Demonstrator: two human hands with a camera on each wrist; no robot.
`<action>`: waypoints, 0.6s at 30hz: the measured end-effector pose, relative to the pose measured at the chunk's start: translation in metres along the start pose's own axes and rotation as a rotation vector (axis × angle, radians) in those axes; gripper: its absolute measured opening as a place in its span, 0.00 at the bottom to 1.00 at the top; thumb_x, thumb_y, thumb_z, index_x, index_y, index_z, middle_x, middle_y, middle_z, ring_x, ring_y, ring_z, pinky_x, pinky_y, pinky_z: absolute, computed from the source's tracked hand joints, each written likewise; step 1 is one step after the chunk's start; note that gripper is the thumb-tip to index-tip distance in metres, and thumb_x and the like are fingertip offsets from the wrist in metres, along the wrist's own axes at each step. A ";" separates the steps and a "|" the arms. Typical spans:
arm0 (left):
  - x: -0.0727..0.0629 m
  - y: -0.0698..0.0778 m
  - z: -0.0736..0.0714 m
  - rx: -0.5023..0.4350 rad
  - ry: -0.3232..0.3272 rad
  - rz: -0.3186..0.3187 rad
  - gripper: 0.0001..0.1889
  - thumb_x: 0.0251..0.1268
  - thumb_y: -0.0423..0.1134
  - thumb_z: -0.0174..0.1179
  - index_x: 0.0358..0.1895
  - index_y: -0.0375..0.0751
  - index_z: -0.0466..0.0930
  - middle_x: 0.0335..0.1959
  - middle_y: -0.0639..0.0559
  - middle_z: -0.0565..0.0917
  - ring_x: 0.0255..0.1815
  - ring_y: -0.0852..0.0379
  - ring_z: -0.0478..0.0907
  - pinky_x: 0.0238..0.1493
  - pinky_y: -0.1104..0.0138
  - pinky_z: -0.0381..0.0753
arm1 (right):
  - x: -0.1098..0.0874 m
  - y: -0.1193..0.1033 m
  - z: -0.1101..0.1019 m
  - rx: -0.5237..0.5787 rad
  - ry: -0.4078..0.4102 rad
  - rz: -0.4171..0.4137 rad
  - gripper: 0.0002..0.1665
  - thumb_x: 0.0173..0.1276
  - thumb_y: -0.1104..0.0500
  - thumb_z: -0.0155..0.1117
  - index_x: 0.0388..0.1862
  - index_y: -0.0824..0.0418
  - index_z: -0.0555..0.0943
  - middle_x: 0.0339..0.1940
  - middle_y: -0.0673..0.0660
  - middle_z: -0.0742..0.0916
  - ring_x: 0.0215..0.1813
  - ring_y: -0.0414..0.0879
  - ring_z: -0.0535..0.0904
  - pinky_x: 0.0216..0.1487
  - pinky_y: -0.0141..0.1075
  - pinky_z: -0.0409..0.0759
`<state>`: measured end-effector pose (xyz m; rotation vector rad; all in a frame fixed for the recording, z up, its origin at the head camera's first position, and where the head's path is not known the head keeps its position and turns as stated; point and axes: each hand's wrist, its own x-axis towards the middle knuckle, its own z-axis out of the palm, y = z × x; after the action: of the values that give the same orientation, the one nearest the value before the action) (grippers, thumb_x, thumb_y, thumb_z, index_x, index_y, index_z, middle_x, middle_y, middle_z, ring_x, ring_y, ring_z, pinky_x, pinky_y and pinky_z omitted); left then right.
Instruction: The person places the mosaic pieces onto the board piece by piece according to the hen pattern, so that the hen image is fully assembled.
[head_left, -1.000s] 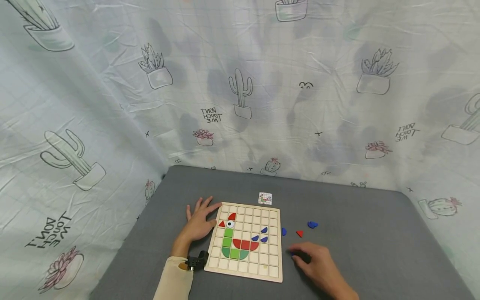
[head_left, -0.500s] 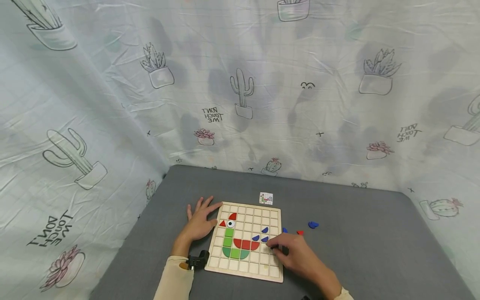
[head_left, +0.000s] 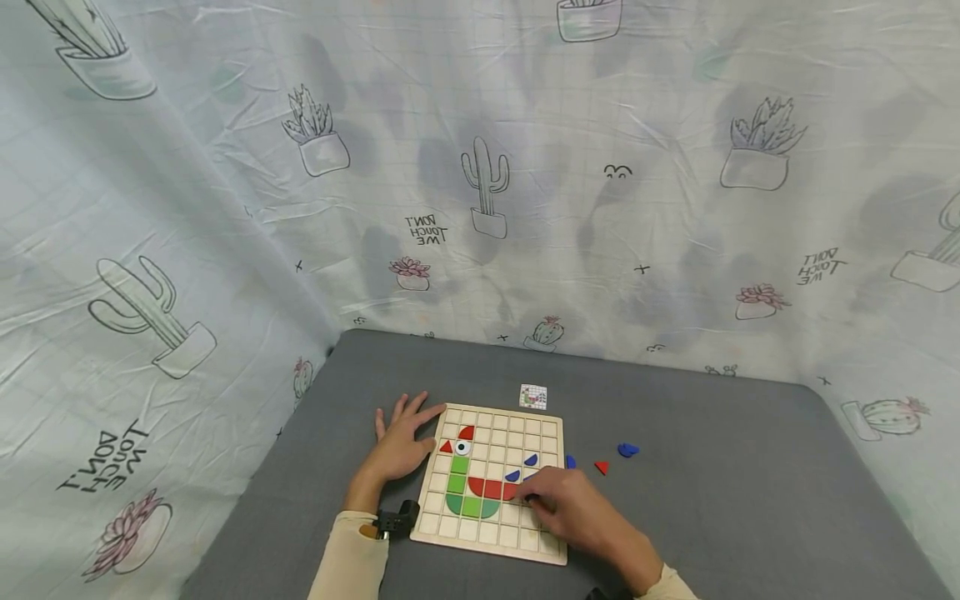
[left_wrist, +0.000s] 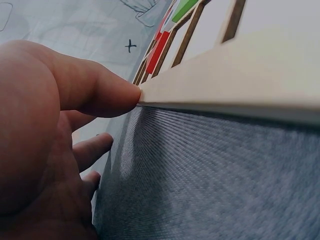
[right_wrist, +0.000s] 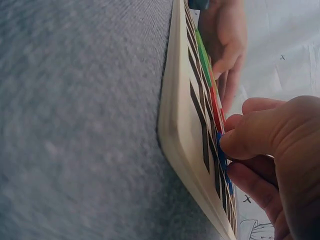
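Observation:
A wooden grid board point(head_left: 510, 537) lies on the grey table, with red, green and blue flat pieces and a round eye piece point(head_left: 462, 447) set in its squares. With fingers spread, my left hand point(head_left: 401, 450) touches the board's left edge; in the left wrist view its thumb point(left_wrist: 117, 95) presses the board's side. My right hand point(head_left: 581, 504) is over the board's right part, just right of the red row point(head_left: 487, 489). Between its thumb and fingers it pinches a small blue piece point(right_wrist: 221, 155) at the board's surface. The hand partly covers another blue piece on the board.
Right of the board lie a red triangle point(head_left: 602, 468), a blue piece point(head_left: 571, 462) by the edge and a few blue pieces point(head_left: 627, 450) together. A small printed card point(head_left: 533, 397) lies behind the board. A patterned curtain point(head_left: 570, 250) hangs behind the table.
My right hand has moved left from the table beside the board onto its right part, carrying the small piece. The left hand has stayed at the board's edge.

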<state>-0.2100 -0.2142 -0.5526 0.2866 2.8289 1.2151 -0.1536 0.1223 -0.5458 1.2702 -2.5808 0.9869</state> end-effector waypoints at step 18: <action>0.001 0.000 0.000 0.002 -0.015 -0.012 0.31 0.73 0.30 0.60 0.80 0.46 0.77 0.90 0.36 0.59 0.92 0.29 0.38 0.82 0.29 0.16 | -0.007 0.004 -0.006 -0.009 0.140 -0.033 0.20 0.61 0.73 0.79 0.48 0.55 0.93 0.45 0.47 0.95 0.48 0.38 0.91 0.48 0.32 0.90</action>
<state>-0.2108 -0.2144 -0.5529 0.2769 2.8153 1.2021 -0.1535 0.1321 -0.5456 1.1928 -2.4489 1.0181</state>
